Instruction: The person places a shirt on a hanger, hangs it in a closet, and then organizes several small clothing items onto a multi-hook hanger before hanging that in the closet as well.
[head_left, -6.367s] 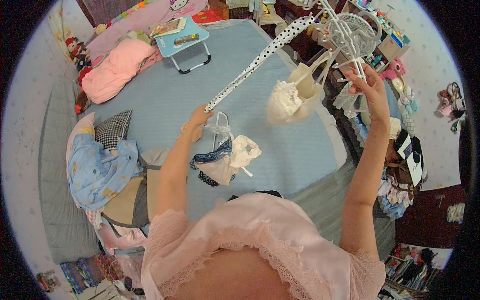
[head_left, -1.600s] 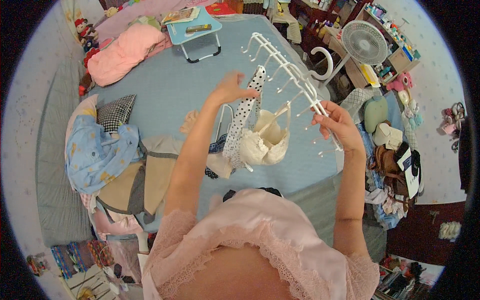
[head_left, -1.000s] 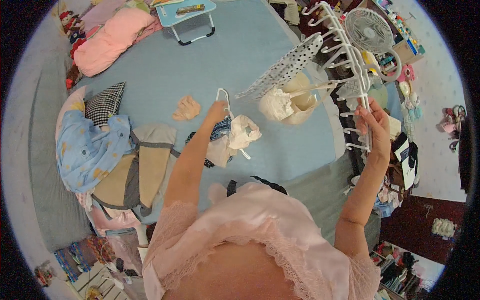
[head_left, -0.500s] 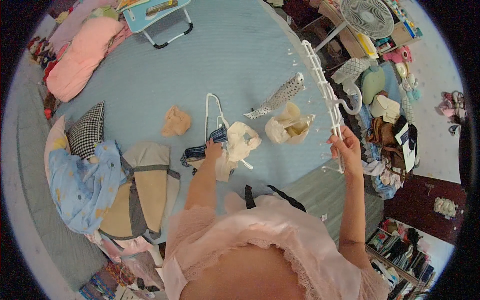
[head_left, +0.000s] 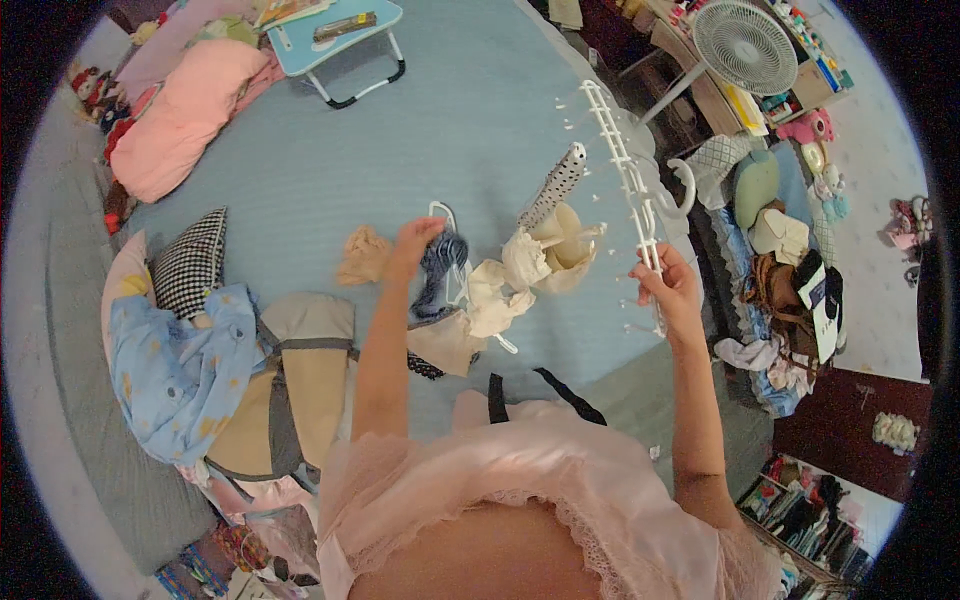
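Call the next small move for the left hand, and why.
I'd probably move the left hand toward the white multi-hook hanger: it grips the dark blue garment, the right hand holds the hanger up, and the hooks near that hand look bare.

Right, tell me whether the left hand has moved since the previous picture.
Yes: the left hand moved forward and left, toward the peach cloth on the bed.

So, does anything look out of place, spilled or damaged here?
Nothing looks spilled or damaged. At most untidy: a peach cloth lies crumpled on the bed, to the left of the left hand, apart from the pale garments bunched on its other side.
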